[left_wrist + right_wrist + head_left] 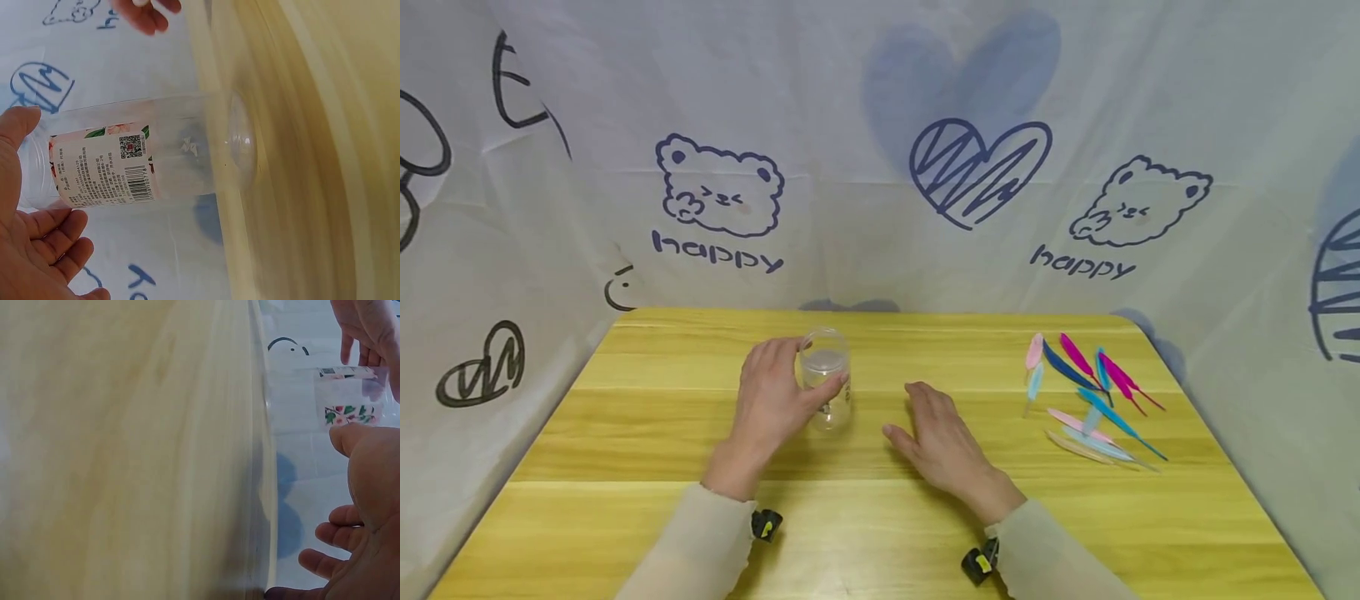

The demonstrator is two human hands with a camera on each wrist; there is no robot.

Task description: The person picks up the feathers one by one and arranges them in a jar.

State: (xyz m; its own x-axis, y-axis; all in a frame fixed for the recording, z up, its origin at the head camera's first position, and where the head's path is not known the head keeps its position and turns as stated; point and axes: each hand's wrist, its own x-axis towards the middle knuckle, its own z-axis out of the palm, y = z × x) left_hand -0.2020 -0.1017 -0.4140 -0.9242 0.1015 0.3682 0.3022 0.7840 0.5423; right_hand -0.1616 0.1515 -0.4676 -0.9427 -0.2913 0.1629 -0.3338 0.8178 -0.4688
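A clear plastic jar (837,402) stands upright on the table, left of its middle. My left hand (769,385) grips the jar near the top, thumb on the near side and fingers round the far side. The left wrist view shows a printed label (103,165) with a barcode and flowers on the jar's wall; no contents are visible inside. To the right of the jar, my right hand (938,442) is held apart from it, fingers extended and holding nothing. Several feathers (1112,414) in pink, magenta, blue and cream lie beyond that hand.
The wood-grain table (647,433) ends at the back against a pale cloth (850,217) printed with hearts and bears. More of this cloth hangs along both sides. The feathers lie loosely scattered, some overlapping, towards the table's right edge.
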